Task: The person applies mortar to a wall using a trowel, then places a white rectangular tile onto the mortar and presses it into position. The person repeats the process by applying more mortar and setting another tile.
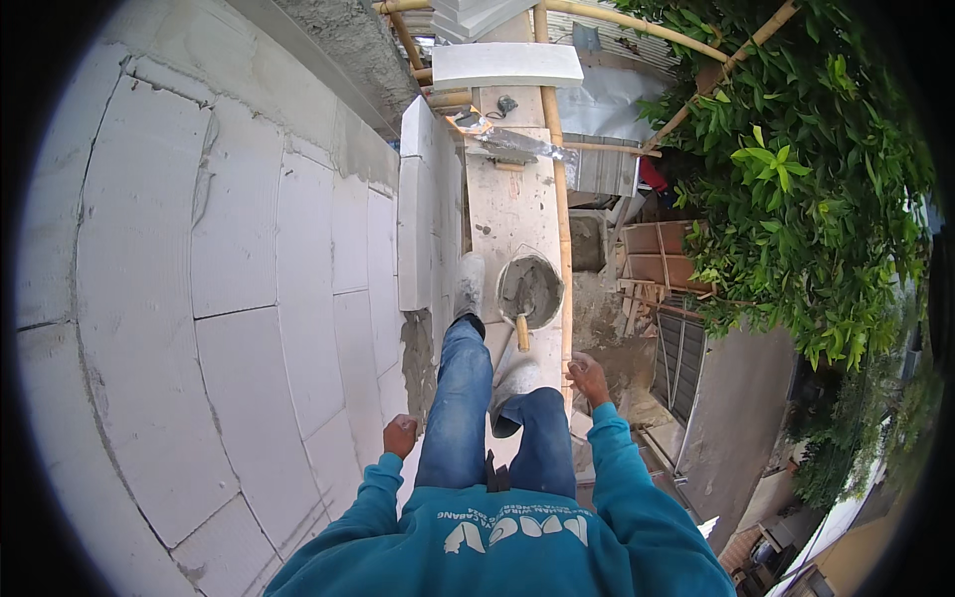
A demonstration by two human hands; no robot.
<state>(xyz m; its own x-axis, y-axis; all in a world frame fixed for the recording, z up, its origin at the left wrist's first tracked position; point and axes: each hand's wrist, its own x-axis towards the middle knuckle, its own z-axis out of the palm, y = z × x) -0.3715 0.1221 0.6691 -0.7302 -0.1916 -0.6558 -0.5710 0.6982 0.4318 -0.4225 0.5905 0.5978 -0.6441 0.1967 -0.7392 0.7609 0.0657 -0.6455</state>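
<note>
My left hand (400, 436) hangs beside the white block wall, its fingers curled in with nothing visible in them. On the other side, my right hand (587, 378) is out near the bamboo rail (566, 298), fingers loosely bent and slightly apart, holding nothing I can see. Ahead of my feet, a bucket (530, 291) of grey mortar stands on the plank walkway (512, 209). A trowel with a wooden handle (522, 333) rests in it, the handle over the near rim. My dusty boots (470, 284) are on the walkway, one beside the bucket and one behind it.
A tall wall of white blocks (249, 239) runs along my left, with a lower block course (416, 209) beside the planks. Farther ahead lie a handsaw (527, 142), a loose block (507, 66) and stacked blocks (482, 18). Leafy branches (796, 169) and a drop are on the right.
</note>
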